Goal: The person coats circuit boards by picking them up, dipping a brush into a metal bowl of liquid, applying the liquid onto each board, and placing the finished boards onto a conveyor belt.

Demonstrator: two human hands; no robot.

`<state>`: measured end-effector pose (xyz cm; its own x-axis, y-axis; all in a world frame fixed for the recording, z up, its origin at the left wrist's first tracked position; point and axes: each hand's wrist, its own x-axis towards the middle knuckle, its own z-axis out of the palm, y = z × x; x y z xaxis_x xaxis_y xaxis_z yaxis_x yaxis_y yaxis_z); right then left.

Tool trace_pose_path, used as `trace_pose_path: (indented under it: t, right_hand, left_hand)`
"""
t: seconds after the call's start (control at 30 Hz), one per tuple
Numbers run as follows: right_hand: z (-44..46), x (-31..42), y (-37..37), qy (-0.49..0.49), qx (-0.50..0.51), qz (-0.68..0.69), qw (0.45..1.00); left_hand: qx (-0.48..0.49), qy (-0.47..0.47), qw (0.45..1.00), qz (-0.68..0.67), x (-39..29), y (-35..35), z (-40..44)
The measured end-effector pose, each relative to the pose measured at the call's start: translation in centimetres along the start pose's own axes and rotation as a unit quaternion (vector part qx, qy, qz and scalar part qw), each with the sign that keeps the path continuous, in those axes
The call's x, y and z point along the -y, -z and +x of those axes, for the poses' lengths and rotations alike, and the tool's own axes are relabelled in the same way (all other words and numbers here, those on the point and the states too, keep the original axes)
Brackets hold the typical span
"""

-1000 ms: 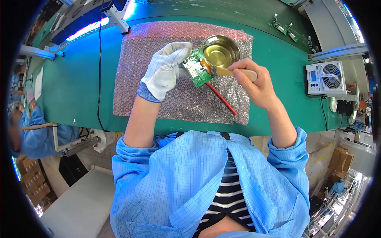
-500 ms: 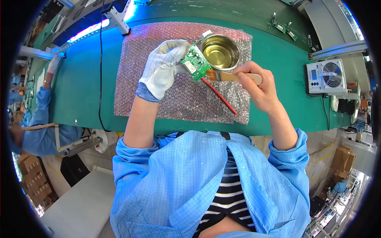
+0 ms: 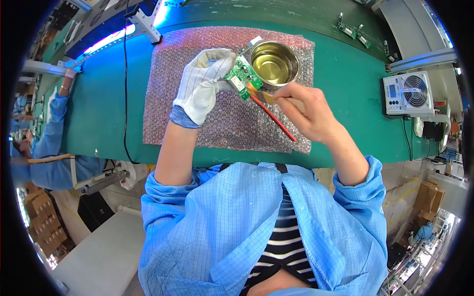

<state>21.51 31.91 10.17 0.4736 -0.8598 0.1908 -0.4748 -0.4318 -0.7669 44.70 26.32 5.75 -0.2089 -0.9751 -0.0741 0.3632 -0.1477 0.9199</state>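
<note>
In a white glove with a blue cuff, my left hand [image 3: 201, 85] grips a green circuit board [image 3: 242, 75] by its left side, tilted over the bubble wrap. Bare, my right hand [image 3: 312, 112] is closed round the wooden handle of a flat brush [image 3: 266, 97]. The bristles touch the lower right part of the board. A red cable [image 3: 276, 122] runs from under the board down to the right. Just behind the board stands a round metal bowl [image 3: 274, 64] with a clear yellowish liquid in it.
Bubble wrap [image 3: 237, 133] lies on the green table mat [image 3: 340, 143]. A white fan unit [image 3: 408, 94] stands at the right. Several circuit boards [image 3: 353, 32] lie at the back right. A black cable [image 3: 125, 98] crosses the left side, where a co-worker's sleeve [image 3: 52, 128] shows.
My right hand has moved left and slightly down with the brush, bringing the bristles further onto the board. My left hand and the board have hardly moved.
</note>
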Motion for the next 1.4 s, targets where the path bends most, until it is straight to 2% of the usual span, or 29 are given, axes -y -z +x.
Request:
trace_pose_path:
  t: [0.13, 0.2, 0.33, 0.4, 0.47, 0.53, 0.57, 0.8, 0.9, 0.93, 1.0, 1.03, 1.13, 1.2, 1.27, 1.33, 1.4]
  right_hand:
    - [0.5, 0.6, 0.8, -0.018, -0.072, 0.047, 0.996]
    - [1.5, 0.5, 0.1, 0.028, -0.14, 0.056, 0.988]
    - [0.8, -0.7, -0.5, 0.031, -0.082, 0.018, 0.996]
    - [-0.2, -1.1, 0.7, -0.035, -0.009, 0.027, 0.999]
    - [-0.4, -1.7, 1.3, -0.011, -0.038, 0.054, 0.998]
    - [-0.2, -1.4, 2.1, -0.053, -0.12, 0.146, 0.98]
    - [0.3, -1.5, 1.6, -0.025, -0.158, 0.172, 0.972]
    - [-0.2, -2.6, 1.2, -0.101, -0.05, 0.202, 0.973]
    - [-0.8, -2.6, 0.6, -0.094, -0.102, 0.226, 0.964]
    - [-0.9, -2.5, 0.2, -0.095, -0.102, 0.225, 0.964]
    - [-0.8, -2.2, -1.2, -0.057, -0.189, 0.13, 0.972]
    - [-0.9, -2.6, -1.9, -0.034, -0.192, 0.084, 0.977]
    - [-1.2, -2.1, -2.5, -0.042, -0.178, 0.109, 0.977]
    - [-0.8, -2.0, -2.4, -0.042, -0.209, 0.118, 0.97]
    - [0.0, -2.0, -2.7, -0.052, -0.309, 0.159, 0.936]
    - [0.2, -1.9, -3.1, -0.06, -0.306, 0.123, 0.942]
    - [-0.1, -1.6, -3.6, -0.065, -0.247, 0.104, 0.961]
  left_hand:
    - [0.013, -0.02, 1.0, 0.005, -0.2, -0.5, 0.2]
    - [0.019, 0.023, 0.999, 0.021, -0.5, -1.0, 0.2]
    - [0.011, -0.014, 1.0, 0.02, -0.7, -0.7, 0.0]
    - [0.008, -0.008, 1.0, 0.025, -0.4, 0.2, 0.0]
    - [0.01, -0.003, 1.0, 0.017, -0.1, 0.6, 0.1]
    - [0.016, 0.0, 1.0, 0.01, 0.2, 0.5, 0.2]
    - [0.031, 0.01, 0.999, 0.0, 0.2, 0.4, 0.3]
    - [0.017, 0.0, 1.0, -0.017, 0.4, 1.0, 0.1]
    - [0.016, 0.0, 0.999, -0.041, 0.5, 1.2, 0.3]
    - [0.017, -0.001, 0.999, -0.042, 0.6, 1.1, 0.4]
    - [-0.004, -0.023, 0.995, -0.098, 0.6, 0.8, 0.6]
    - [-0.004, -0.024, 0.995, -0.097, 0.6, 0.6, 0.6]
    - [-0.038, -0.031, 0.995, -0.09, 0.7, 0.4, 0.5]
    - [-0.046, -0.034, 0.993, -0.103, 0.8, 0.4, 0.5]
    - [-0.044, -0.042, 0.993, -0.097, 0.7, 0.1, 0.4]
    - [-0.043, -0.052, 0.994, -0.09, 0.6, -0.1, 0.5]
    - [-0.079, -0.058, 0.993, -0.072, 0.8, 0.0, 0.6]
